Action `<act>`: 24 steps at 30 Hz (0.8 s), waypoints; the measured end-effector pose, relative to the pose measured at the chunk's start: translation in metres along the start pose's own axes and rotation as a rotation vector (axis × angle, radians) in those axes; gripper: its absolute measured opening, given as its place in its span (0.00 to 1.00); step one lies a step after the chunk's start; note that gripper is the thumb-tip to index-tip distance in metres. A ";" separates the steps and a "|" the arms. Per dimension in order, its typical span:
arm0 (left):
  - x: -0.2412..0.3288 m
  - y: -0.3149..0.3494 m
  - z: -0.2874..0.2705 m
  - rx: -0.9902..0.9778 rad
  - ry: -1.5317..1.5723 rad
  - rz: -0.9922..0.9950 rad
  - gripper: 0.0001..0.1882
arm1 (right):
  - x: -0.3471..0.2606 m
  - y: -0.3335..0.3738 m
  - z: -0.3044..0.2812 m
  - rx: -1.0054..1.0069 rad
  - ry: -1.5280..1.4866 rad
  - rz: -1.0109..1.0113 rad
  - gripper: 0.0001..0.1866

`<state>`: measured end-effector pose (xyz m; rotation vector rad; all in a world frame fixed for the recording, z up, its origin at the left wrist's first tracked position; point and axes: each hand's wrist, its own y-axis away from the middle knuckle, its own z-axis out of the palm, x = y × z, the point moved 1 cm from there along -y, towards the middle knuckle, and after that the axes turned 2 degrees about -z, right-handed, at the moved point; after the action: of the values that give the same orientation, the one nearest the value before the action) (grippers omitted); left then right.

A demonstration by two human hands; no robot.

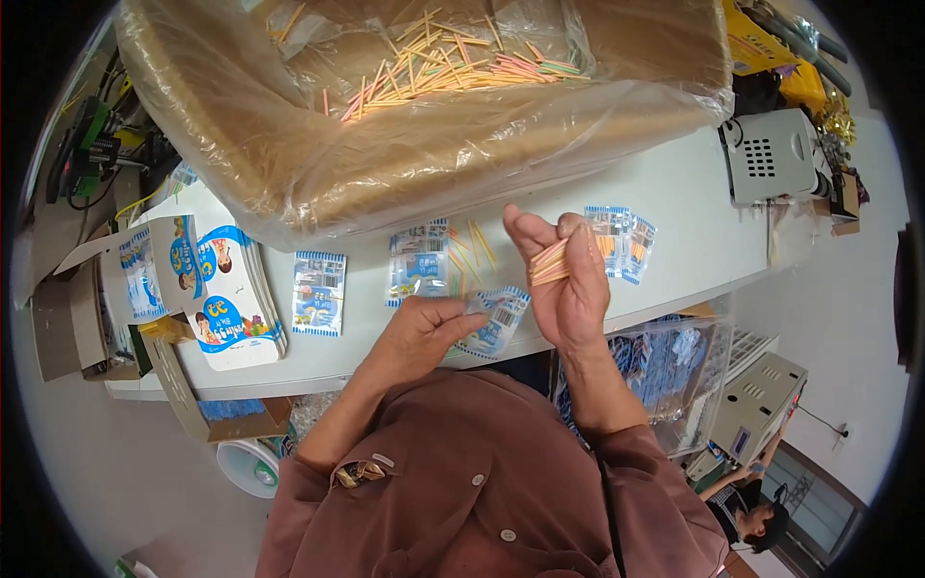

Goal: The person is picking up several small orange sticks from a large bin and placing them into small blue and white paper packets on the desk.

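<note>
Packing workshop, plastic-lined box [434, 144], coloured sticks [414, 89], printed sachets [319, 292], flat cartons [231, 313]

We see the large brown plastic-lined cardboard box [424, 173] cut off above, hiding much of the white table's [679, 193] far edge; we cannot count the thin pink and yellow sticks [549, 264] that the right hand [579, 289] partly covers.

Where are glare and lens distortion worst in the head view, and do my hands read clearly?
Head view: bright glare streaks the clear plastic liner; the front edge of the white table bows and the corners go black; the left hand and right hand look reasonably sharp.
</note>
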<state>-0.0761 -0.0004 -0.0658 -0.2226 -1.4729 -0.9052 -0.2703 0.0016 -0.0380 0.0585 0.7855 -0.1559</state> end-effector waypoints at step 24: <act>-0.005 -0.001 0.010 0.108 0.107 0.027 0.15 | 0.018 0.015 -0.001 0.129 0.086 0.322 0.07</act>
<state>-0.0832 0.0068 -0.0691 -0.1118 -1.4114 -0.8014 -0.2561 0.0140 -0.0510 0.3138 0.8404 0.1021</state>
